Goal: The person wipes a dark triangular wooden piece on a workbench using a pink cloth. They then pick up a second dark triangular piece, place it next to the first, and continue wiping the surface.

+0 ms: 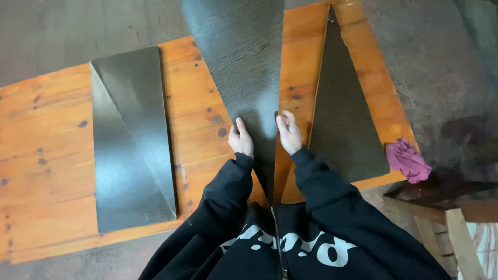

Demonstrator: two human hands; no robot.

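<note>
Wooden tabletop (46, 150) carries all items. Central dark sheet (238, 57), long tapered panel, lies on tabletop, narrow end toward person. Judged thin, stiff, light, possibly sharp-edged; best held along both long edges near narrow end. Left hand (241, 139) pressed at left edge, right hand (288, 134) at right edge; grip flat, not closed. Folded dark sheet (132, 140) left, triangular dark sheet (345, 119) right, both apart. Purple cloth (408, 159) at tabletop corner, clear of work.
</note>
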